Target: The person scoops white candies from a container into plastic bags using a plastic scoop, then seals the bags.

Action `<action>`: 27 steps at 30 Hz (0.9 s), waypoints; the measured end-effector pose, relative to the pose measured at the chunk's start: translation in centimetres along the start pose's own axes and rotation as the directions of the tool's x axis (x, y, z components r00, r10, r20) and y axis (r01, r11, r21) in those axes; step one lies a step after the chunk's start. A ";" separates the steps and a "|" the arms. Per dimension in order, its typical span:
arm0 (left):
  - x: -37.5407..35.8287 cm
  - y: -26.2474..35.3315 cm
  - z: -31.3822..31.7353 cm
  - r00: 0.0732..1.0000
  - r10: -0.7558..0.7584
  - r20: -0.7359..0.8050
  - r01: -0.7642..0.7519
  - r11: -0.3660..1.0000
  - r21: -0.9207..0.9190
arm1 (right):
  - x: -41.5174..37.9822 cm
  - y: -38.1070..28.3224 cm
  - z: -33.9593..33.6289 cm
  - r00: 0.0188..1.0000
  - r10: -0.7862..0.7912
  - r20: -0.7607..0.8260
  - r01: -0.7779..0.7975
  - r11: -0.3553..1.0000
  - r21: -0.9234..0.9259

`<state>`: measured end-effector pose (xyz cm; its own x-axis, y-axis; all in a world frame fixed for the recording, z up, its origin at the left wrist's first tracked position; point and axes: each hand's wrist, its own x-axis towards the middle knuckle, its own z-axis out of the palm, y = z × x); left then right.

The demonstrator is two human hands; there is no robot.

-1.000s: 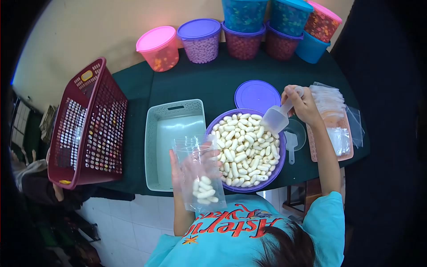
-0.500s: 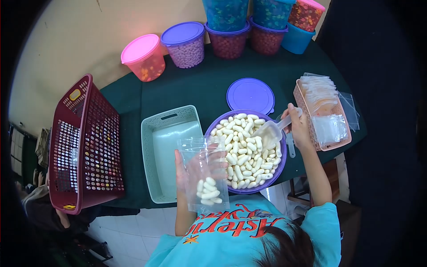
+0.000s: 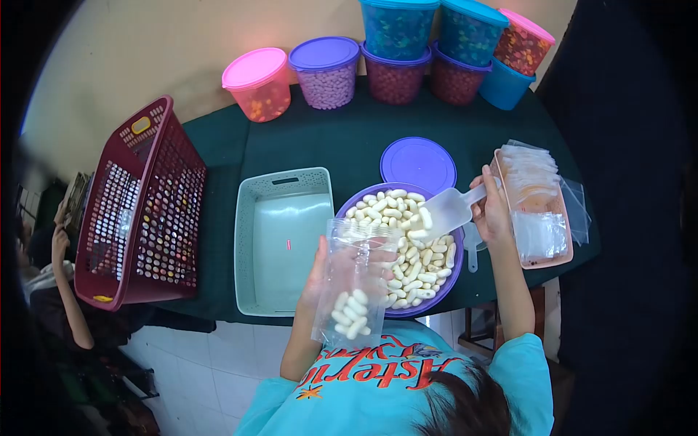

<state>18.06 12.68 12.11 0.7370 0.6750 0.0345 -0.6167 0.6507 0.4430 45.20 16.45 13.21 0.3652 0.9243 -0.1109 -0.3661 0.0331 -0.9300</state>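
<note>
Left hand (image 3: pixel 323 272): gripping the clear bag (image 3: pixel 354 287) upright, fingers wrapped around its side, mouth gaping toward the bowl.
Right hand (image 3: pixel 491 214): closing around the handle of the scoop (image 3: pixel 445 211), which is carrying a few white candies over the purple bowl (image 3: pixel 449 278).
Doing it well: tipping the scoop's lip inside the bag mouth, probably slowly, so nothing is spilling.
Bag: holding a small pile of candies at the bottom.
Bowl: lying heaped with white candies (image 3: pixel 407 254).
Grey tray (image 3: pixel 251 247): sitting just left of the bowl; seemingly nothing in it.
Pink tray (image 3: pixel 542 260): stacking flat clear bags.
Back tubs (image 3: pixel 396 65): lidded, showing coloured sweets.
</note>
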 end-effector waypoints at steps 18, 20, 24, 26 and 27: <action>1.1 -4.6 4.5 0.973 0.112 -0.202 -0.069 0.976 0.207 | -0.9 -7.6 9.5 0.563 0.007 0.826 0.325 0.918 -0.229; 1.0 -4.9 4.1 0.982 0.124 -0.141 -0.095 0.976 0.194 | -1.4 -8.2 9.9 0.522 0.007 0.853 0.347 0.912 -0.220; 0.5 -4.9 3.5 0.991 0.124 -0.054 -0.112 0.977 0.180 | -0.4 -8.4 9.6 0.597 -0.165 0.785 0.407 0.906 -0.119; -0.3 -4.6 3.1 0.982 0.180 -0.058 -0.170 0.975 0.141 | 0.3 -8.8 8.6 0.732 -0.281 0.620 0.440 0.890 -0.117; -0.7 -4.3 2.9 0.972 0.228 -0.059 -0.221 0.970 0.105 | 0.6 -9.3 7.9 0.767 -0.321 0.555 0.472 0.869 -0.149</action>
<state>20.97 8.44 12.76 0.5597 0.8246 0.0819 -0.7315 0.4453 0.5163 42.01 19.74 24.53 -0.0770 0.9097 0.4082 -0.0180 0.4080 -0.9128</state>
